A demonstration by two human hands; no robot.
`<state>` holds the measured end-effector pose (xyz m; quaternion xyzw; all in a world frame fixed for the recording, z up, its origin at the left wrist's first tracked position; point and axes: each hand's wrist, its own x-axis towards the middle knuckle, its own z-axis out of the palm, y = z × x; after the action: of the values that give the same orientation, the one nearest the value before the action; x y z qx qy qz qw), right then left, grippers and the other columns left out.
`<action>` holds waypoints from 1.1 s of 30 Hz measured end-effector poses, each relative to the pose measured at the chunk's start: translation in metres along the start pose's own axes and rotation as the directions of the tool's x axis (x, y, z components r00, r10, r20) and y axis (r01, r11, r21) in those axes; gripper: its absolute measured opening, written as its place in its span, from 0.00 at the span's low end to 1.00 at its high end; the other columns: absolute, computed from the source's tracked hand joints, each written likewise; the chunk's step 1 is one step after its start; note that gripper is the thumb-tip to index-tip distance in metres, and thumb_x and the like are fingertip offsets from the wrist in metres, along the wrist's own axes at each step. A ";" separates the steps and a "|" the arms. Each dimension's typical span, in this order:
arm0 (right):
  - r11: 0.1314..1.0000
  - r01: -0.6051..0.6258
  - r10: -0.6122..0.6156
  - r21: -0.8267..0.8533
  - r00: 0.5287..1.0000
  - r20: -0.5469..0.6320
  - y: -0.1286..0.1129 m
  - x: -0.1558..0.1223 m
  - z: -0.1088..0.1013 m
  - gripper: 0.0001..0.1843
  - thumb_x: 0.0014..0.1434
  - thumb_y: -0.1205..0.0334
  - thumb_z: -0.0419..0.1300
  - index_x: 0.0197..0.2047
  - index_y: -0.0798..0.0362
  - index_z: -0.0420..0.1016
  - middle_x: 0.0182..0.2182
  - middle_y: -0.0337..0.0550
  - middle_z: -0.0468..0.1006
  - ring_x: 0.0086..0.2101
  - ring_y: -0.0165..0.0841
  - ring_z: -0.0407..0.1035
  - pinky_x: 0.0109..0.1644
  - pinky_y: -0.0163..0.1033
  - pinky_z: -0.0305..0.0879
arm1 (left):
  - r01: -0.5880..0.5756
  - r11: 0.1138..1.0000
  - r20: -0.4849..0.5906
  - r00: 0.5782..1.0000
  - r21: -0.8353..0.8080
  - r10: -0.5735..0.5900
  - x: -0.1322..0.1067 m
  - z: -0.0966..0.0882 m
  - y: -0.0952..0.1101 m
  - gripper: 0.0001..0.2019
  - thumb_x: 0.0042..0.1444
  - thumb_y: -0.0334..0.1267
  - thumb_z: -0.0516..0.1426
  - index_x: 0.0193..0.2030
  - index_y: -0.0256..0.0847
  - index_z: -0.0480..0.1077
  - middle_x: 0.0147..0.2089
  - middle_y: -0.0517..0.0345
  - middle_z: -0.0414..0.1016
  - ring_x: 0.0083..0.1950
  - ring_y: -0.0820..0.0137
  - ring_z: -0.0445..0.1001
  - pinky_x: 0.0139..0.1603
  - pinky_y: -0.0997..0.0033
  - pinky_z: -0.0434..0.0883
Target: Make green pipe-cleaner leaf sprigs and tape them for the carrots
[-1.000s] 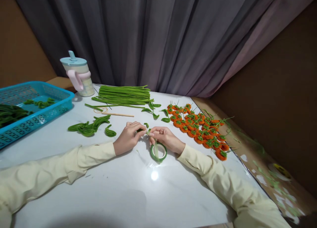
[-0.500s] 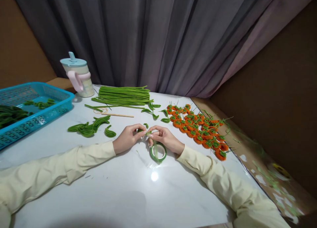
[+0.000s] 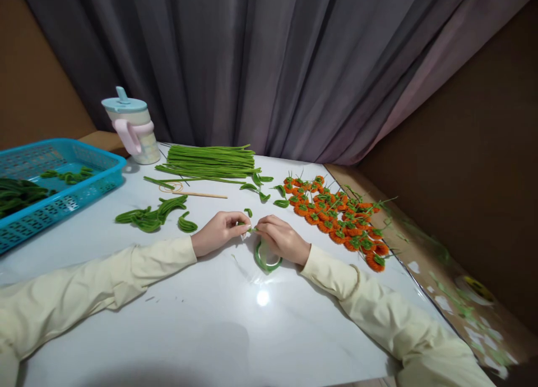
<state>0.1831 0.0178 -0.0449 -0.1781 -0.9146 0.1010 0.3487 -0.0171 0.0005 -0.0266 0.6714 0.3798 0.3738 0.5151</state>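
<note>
My left hand [image 3: 216,233] is closed in a pinch on a small green pipe-cleaner leaf [image 3: 251,229], most of it hidden by the fingers. Close beside it, my right hand [image 3: 286,240] is closed, fingertips together at the leaf's end, with a strip of green floral tape between them. The strip runs down to the roll of green floral tape [image 3: 269,269], which is just below the right hand and partly covered by it. One tiny curled green leaf [image 3: 248,212] lies beyond the fingertips.
Green pipe-cleaner leaves [image 3: 148,221] lie left, below a thin wooden stick [image 3: 205,195]. Behind them is a bundle of green pipe cleaners [image 3: 210,162]. Several orange pipe-cleaner flowers [image 3: 325,226] cover the right. A blue basket [image 3: 90,186] and a lidded cup [image 3: 143,143] stand left.
My right hand has turned over, its back now facing up and its fingers closer together. It covers more of the tape strip and roll. My left hand has stayed nearly still.
</note>
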 end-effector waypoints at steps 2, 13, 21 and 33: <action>0.997 0.057 -0.056 -0.043 0.998 0.023 0.000 0.000 -0.002 0.14 0.67 0.66 0.41 0.38 0.56 0.67 0.33 0.54 0.71 0.36 0.39 0.65 0.39 0.44 0.66 | 0.009 1.000 0.018 1.000 -0.009 -0.009 0.000 -0.001 0.000 0.10 0.49 0.43 0.57 0.30 0.36 0.69 0.27 0.60 0.67 0.30 0.72 0.64 0.33 0.72 0.63; 0.994 0.086 -0.086 -0.074 0.996 -0.002 -0.002 0.000 -0.002 0.15 0.67 0.66 0.42 0.36 0.56 0.68 0.32 0.55 0.73 0.38 0.40 0.67 0.40 0.46 0.66 | 0.109 0.986 0.066 0.993 -0.130 -0.101 0.002 -0.001 0.000 0.10 0.48 0.42 0.58 0.30 0.35 0.69 0.26 0.61 0.66 0.29 0.73 0.63 0.32 0.73 0.62; 0.479 -0.559 0.611 0.677 0.766 0.200 -0.012 0.009 -0.001 0.13 0.53 0.54 0.64 0.27 0.55 0.71 0.22 0.43 0.76 0.24 0.34 0.71 0.31 0.38 0.67 | -0.026 0.997 -0.038 0.999 0.069 0.029 -0.001 0.004 -0.003 0.13 0.57 0.47 0.53 0.36 0.38 0.66 0.31 0.58 0.70 0.33 0.71 0.68 0.36 0.71 0.66; 0.197 -0.556 0.585 0.808 0.728 0.358 -0.007 0.010 -0.002 0.15 0.47 0.56 0.69 0.29 0.59 0.72 0.23 0.43 0.77 0.25 0.31 0.72 0.33 0.35 0.66 | -0.177 0.876 -0.075 0.969 0.448 0.234 -0.007 0.006 -0.012 0.08 0.55 0.37 0.54 0.37 0.38 0.72 0.32 0.56 0.78 0.30 0.71 0.73 0.33 0.74 0.69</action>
<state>0.1757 0.0160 -0.0350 -0.2969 -0.5849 0.6753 0.3373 -0.0165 -0.0055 -0.0399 0.7813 0.4123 0.3734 0.2830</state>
